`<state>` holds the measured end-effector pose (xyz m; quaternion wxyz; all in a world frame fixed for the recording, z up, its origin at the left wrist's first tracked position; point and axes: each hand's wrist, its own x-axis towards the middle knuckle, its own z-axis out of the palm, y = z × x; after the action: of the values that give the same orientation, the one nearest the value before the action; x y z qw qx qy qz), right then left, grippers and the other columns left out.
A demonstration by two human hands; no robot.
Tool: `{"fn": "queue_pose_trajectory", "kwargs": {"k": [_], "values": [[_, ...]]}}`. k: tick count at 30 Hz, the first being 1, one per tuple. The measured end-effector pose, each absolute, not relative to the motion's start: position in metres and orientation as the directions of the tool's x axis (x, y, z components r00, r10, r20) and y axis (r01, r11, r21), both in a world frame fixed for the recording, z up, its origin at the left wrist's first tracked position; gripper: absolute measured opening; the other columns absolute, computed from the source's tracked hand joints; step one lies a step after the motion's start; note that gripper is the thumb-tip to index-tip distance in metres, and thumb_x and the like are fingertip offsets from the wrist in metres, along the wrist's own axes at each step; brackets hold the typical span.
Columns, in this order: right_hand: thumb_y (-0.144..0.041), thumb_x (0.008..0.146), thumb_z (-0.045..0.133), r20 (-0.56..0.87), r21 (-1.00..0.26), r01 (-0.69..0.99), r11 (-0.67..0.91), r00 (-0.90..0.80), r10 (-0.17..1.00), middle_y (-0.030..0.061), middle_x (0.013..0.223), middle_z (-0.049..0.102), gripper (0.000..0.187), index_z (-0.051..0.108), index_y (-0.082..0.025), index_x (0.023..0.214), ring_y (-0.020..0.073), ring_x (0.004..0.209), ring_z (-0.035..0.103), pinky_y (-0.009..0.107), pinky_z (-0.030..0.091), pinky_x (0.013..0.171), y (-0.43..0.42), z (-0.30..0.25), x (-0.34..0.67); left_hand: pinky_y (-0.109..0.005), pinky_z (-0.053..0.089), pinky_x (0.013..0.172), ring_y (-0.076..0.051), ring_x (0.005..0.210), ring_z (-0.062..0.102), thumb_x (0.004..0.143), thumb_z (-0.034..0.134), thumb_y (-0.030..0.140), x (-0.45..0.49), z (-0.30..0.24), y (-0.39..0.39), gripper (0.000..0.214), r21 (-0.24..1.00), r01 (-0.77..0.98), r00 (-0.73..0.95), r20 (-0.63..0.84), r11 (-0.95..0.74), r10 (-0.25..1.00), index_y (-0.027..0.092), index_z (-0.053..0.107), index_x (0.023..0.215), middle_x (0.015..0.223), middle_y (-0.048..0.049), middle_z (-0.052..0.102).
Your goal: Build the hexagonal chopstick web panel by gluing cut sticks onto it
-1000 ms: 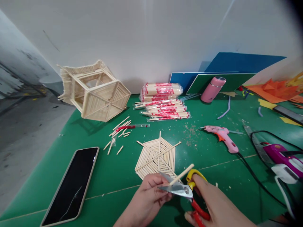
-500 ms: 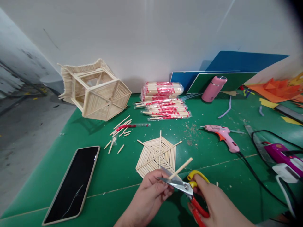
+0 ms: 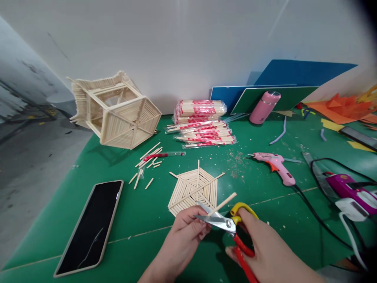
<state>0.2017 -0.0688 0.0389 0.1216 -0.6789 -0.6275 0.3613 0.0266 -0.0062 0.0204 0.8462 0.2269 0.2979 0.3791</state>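
My left hand (image 3: 188, 226) pinches the near end of a thin wooden stick (image 3: 223, 203), which slants up to the right. In my right hand (image 3: 259, 239) is a pair of scissors (image 3: 228, 224) with one yellow and one red handle. Its blades are apart, and the stick lies between them close to my left fingertips. Just beyond my hands, a flat hexagonal stick panel (image 3: 191, 188) rests on the green table, with several spoke ends sticking out past its edge. My left fingers hide its near edge.
A stick-built lantern-like frame (image 3: 114, 114) lies at the back left. Wrapped chopsticks (image 3: 203, 122) are piled by the wall. Cut sticks (image 3: 151, 155) and a phone (image 3: 91, 228) lie left. To the right are a pink glue gun (image 3: 275, 165), its cord, a pink bottle (image 3: 265, 107) and a purple device (image 3: 350, 188).
The view has shifted slightly. Both hands keep the same grips, with the stick still between the scissor blades, and the scissor handles look slightly wider apart.
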Motion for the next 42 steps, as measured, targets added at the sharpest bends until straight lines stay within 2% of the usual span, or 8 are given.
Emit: {"fn": "queue_pose_trajectory", "kwargs": {"k": [5,13,20,23,27,31,36,42], "values": [[-0.04,0.069,0.057,-0.331,-0.571,0.797,-0.194,-0.008,0.943,0.0048,0.084,0.059,0.036,0.043,-0.02,0.095,0.019,0.072,0.057,0.026,0.043,0.058,-0.07,0.044,0.216,-0.021,0.024,0.049,-0.006,0.049,0.031,0.073,0.061,0.026,0.013,0.033,0.012,0.022,0.617,-0.571,0.497,-0.266,0.542,0.826,0.014,0.052,0.057,0.051,0.0044,0.037],[-0.049,0.071,0.052,-0.133,-0.292,0.87,-0.396,0.373,0.918,0.0093,0.09,0.059,0.051,0.047,-0.016,0.109,0.0247,0.078,0.06,0.035,0.047,0.066,-0.057,0.008,0.288,-0.021,0.026,0.051,-0.007,0.053,0.035,0.076,0.057,0.024,0.015,0.025,0.013,0.016,0.738,-0.492,0.403,-0.276,0.461,0.872,0.014,0.054,0.064,0.057,0.0033,0.04],[-0.041,0.077,0.051,0.245,-0.165,0.977,-0.137,0.175,0.954,0.0156,0.113,0.05,0.044,0.049,-0.015,0.111,0.032,0.108,0.045,0.046,0.036,0.088,-0.061,0.032,0.287,-0.022,0.029,0.055,-0.01,0.059,0.039,0.081,0.052,0.027,0.02,0.022,0.01,0.021,0.989,0.094,0.397,-0.141,0.112,0.907,0.015,0.056,0.064,0.061,0.0014,0.045],[-0.029,0.081,0.049,0.374,-0.299,0.941,0.159,-0.038,0.927,0.0107,0.11,0.053,0.036,0.046,-0.02,0.116,0.0253,0.104,0.048,0.041,0.037,0.088,-0.054,0.05,0.246,-0.023,0.031,0.057,-0.012,0.061,0.043,0.084,0.045,0.025,0.023,0.026,0.006,0.022,0.965,0.255,0.506,-0.08,-0.06,0.859,0.016,0.056,0.067,0.063,-0.0001,0.048],[-0.025,0.085,0.044,0.252,-0.344,0.838,0.425,-0.354,0.901,0.0073,0.1,0.058,0.029,0.052,-0.023,0.113,0.0208,0.093,0.049,0.035,0.039,0.077,-0.037,0.051,0.207,-0.025,0.034,0.062,-0.015,0.068,0.046,0.086,0.04,0.022,0.023,0.03,0.0,0.02,0.915,0.339,0.59,-0.024,-0.221,0.807,0.017,0.056,0.073,0.071,-0.0029,0.052],[-0.023,0.089,0.038,0.166,-0.388,0.805,0.448,-0.417,0.893,0.0035,0.072,0.055,0.024,0.06,-0.02,0.096,0.0151,0.069,0.044,0.027,0.033,0.061,-0.028,0.043,0.2,-0.028,0.033,0.064,-0.017,0.07,0.046,0.086,0.037,0.021,0.019,0.035,-0.001,0.022,0.766,0.491,0.638,0.009,-0.415,0.77,0.017,0.056,0.077,0.073,-0.0055,0.053],[-0.025,0.089,0.038,0.121,-0.402,0.806,0.434,-0.422,0.898,0.0023,0.07,0.052,0.023,0.059,-0.019,0.084,0.015,0.068,0.039,0.027,0.028,0.061,-0.023,0.043,0.198,-0.03,0.03,0.061,-0.018,0.065,0.044,0.084,0.036,0.018,0.018,0.039,0.003,0.024,0.514,0.607,0.69,0.038,-0.606,0.723,0.015,0.056,0.072,0.069,-0.0063,0.053],[-0.029,0.089,0.038,0.12,-0.302,0.861,0.41,-0.392,0.912,0.0002,0.063,0.051,0.026,0.054,-0.02,0.071,0.0146,0.065,0.039,0.029,0.021,0.058,-0.015,0.041,0.192,-0.028,0.031,0.059,-0.017,0.064,0.045,0.085,0.034,0.018,0.02,0.042,0.011,0.027,0.451,0.614,0.693,0.085,-0.648,0.716,0.015,0.054,0.068,0.066,-0.0056,0.051]]}}
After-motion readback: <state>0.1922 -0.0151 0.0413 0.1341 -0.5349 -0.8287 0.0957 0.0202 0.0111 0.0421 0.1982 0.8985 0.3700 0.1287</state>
